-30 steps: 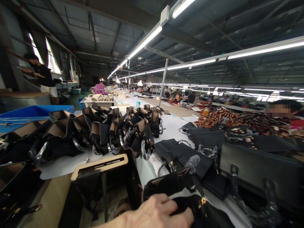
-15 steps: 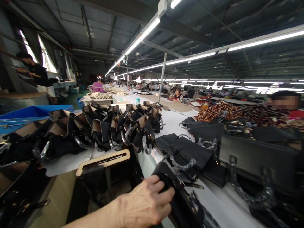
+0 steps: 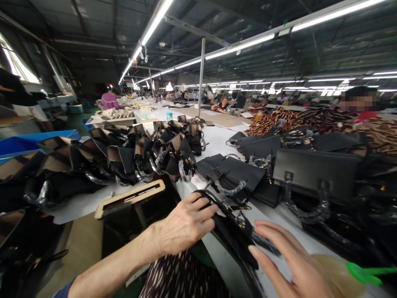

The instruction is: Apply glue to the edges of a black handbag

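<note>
- Workshop tables stretch back beneath strip lights; on the near white table (image 3: 217,138), a row of open, tan-lined bags (image 3: 124,161) lies to the left and flatter black bags (image 3: 238,169) to the right.
- Between these groups, at the table's near edge, is the black handbag (image 3: 231,238), tilted, with metal fittings facing right.
- The left hand (image 3: 187,221) grips its upper edge, fingers curled over the dark material.
- The right hand (image 3: 288,256) is open beside the bag's lower end, thumb and fingers parted; whether a fingertip touches the bag, I cannot tell.
- To handle it well, I would keep the left grip firm but not creasing, and bring the right hand to the lower body to share the weight, clear of the fittings.
- The plastic-wrapped handle (image 3: 232,190) just beyond lies close enough to snag, so a clear path past it seems wise.
- Behind the right hand sits a bottle (image 3: 336,269) with a green cap (image 3: 361,273); the hand covers part of it, and what it rests on is unclear.
- The bag's underside and far end are lost in dark folds, and the left fingertips are hard to make out.
</note>
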